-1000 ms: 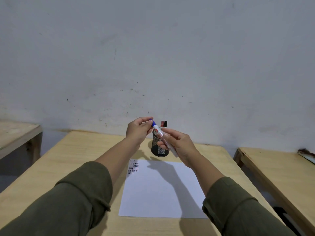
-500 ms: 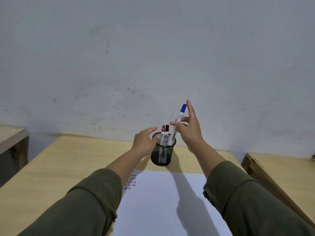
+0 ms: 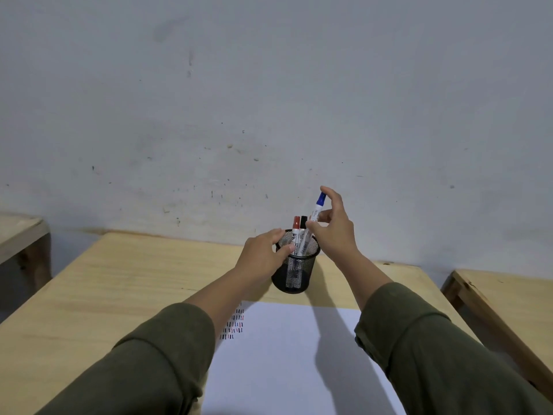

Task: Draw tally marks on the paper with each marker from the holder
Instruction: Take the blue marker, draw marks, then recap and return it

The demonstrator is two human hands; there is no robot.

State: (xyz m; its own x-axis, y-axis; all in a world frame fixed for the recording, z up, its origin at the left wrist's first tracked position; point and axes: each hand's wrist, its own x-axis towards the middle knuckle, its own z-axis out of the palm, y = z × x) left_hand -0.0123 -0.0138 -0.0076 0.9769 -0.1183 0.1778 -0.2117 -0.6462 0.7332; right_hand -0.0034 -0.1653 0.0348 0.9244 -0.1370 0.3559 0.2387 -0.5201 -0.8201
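Note:
A black mesh holder point(image 3: 294, 272) stands on the wooden table point(image 3: 125, 280) beyond a white sheet of paper point(image 3: 287, 363). Inside it stand a red-capped marker point(image 3: 296, 227) and a black-capped marker point(image 3: 303, 224). My right hand point(image 3: 333, 232) grips a blue-capped marker point(image 3: 317, 206) by its barrel, its lower end inside the holder. My left hand point(image 3: 263, 254) rests against the holder's left rim, fingers curled around it. Small tally marks point(image 3: 235, 324) in black, red and blue sit at the paper's top left, partly hidden by my left forearm.
A grey scuffed wall point(image 3: 269, 100) rises just behind the table. Another wooden table point(image 3: 508, 301) stands to the right across a narrow gap, and a third point(image 3: 18, 232) shows at the far left.
My right hand carried the capped blue marker from in front of me over to the holder and lowered its end inside. My left hand let go of the cap and moved onto the holder's rim.

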